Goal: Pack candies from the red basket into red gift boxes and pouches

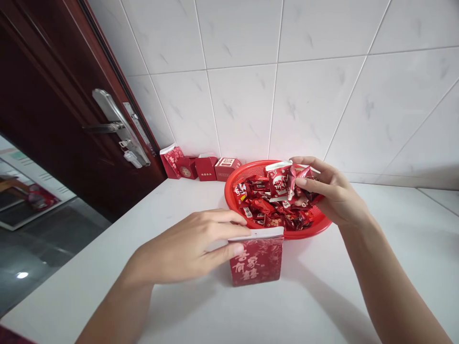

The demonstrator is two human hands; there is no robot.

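A red paper box (256,263) with pale lettering and a white top edge stands upright on the white table. My left hand (193,246) grips its upper left edge between thumb and fingers. Behind the box sits a round red plastic basket (315,231) holding several red-wrapped candies (263,206). Over the basket's right side, my right hand (328,191) is closed on red candy packets (279,181), one of them large with white print and white crimped ends.
Several small red boxes (206,168) stand in a row against the tiled wall (244,105) at the table's back left. A dark red door (53,71) with a metal handle (107,127) is at the left, beyond the white table (172,310).
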